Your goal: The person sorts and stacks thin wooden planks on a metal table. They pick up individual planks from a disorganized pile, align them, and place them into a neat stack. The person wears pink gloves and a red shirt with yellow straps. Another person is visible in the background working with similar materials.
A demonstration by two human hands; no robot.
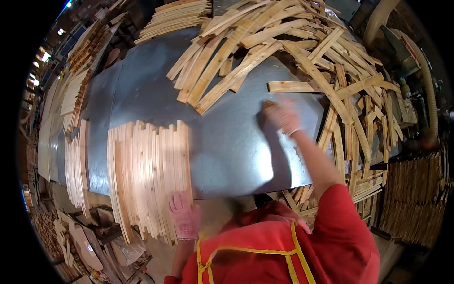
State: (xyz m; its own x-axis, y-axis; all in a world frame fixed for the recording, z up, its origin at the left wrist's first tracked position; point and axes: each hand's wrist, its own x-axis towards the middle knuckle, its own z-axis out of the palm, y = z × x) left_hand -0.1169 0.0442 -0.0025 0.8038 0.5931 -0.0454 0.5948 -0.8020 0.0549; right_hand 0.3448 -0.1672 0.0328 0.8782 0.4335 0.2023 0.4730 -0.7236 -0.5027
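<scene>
Pale wood lay everywhere on the grey metal table, and its arrangement told two stories. Along the near edge, a row of curved slats stood packed side by side, ends roughly level, as though sorted and squared up so they could be handled together. The left hand, in a pink glove, rested against the near ends of that row, fingers curled over the slat ends where they overhung the table's edge; it seemed to steady or align them rather than lift, and whether it actually clasped a slat could not be told.

The right hand, also gloved, reached far across the bare metal, arm nearly straight. It was blurred, so its grip could not be told with certainty, but a small brownish piece showed at its fingertips, touching them. Just beyond it lay a single short slat, flat and apart from the rest.

Behind that, a loose heap of slats sprawled at all angles across the far and right side of the table, unsorted, some spilling over the right edge. A second neat stack sat left of the row, and more slats were piled on benches farther left.
</scene>
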